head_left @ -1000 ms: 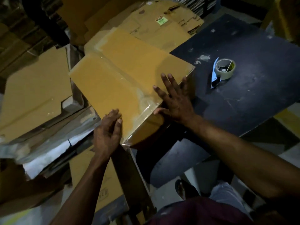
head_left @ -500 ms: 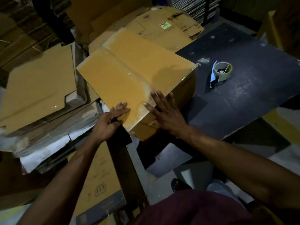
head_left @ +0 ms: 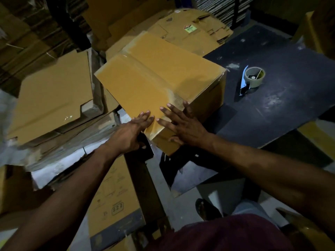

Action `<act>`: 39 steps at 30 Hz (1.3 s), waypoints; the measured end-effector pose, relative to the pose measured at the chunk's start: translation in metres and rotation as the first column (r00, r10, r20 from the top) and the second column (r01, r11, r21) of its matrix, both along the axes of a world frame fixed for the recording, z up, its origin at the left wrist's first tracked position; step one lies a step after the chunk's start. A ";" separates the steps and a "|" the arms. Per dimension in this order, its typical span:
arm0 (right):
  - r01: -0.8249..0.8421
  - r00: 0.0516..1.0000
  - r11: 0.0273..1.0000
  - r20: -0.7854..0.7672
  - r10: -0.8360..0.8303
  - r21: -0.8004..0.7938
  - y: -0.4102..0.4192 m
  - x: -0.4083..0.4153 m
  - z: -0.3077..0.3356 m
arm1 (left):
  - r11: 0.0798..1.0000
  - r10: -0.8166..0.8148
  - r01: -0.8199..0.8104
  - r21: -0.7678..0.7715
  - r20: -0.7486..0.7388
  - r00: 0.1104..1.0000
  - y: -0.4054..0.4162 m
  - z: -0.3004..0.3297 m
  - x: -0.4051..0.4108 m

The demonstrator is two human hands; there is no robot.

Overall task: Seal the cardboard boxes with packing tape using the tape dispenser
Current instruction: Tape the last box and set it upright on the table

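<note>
Cardboard box (head_left: 159, 82) sits closed on the near-left edge of the dark counter (head_left: 282, 109), overhanging it. Long axis runs diagonally, near-left to far-right; near corner points at the person. Clear tape seam runs across the top. Left hand (head_left: 134, 129) and right hand (head_left: 183, 127) lie flat, fingers straight, pressing that near corner. Tape dispenser (head_left: 252, 79) rests on the counter right of the box, untouched. Flattened carton (head_left: 114, 201) below: printed symbols, unreadable.

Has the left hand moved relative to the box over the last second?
Yes. The left hand came up from the side onto the top of the box, beside the right hand.
</note>
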State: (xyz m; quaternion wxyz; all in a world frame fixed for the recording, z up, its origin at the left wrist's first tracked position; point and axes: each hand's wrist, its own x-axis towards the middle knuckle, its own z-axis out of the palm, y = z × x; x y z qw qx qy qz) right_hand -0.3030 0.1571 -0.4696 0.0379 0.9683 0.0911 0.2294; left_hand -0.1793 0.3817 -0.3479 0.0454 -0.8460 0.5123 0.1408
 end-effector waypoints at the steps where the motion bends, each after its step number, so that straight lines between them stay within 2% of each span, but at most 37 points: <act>1: 0.004 1.000 1.000 0.008 -0.004 0.024 0.000 -0.001 0.005 | 1.000 0.007 -0.007 -0.003 0.008 1.000 -0.001 0.000 -0.002; 3: 0.050 0.998 0.985 0.025 -0.055 0.165 0.008 0.000 0.010 | 1.000 0.021 -0.021 -0.015 0.018 1.000 -0.004 -0.001 -0.005; 5: 0.095 0.994 0.968 0.036 -0.106 0.231 0.020 0.000 0.010 | 0.997 0.055 -0.054 -0.047 0.027 0.998 -0.007 -0.004 -0.011; 11: 0.014 1.000 0.992 0.008 -0.015 0.122 0.006 -0.005 0.004 | 0.983 0.143 -0.131 -0.126 0.092 0.985 -0.009 -0.007 -0.022; 17: 0.017 0.999 0.993 -0.053 -0.011 0.121 0.006 -0.008 0.011 | 0.998 0.049 -0.054 0.014 0.241 0.969 -0.019 0.007 -0.024; 32: -0.015 0.999 0.972 -0.024 0.022 0.233 0.013 -0.013 0.018 | 0.994 0.012 -0.038 0.106 0.235 0.972 -0.026 0.022 -0.029; 39: 0.013 0.999 0.971 -0.038 -0.004 0.240 0.016 -0.012 0.018 | 0.990 0.081 -0.110 0.092 0.267 0.960 -0.035 0.020 -0.035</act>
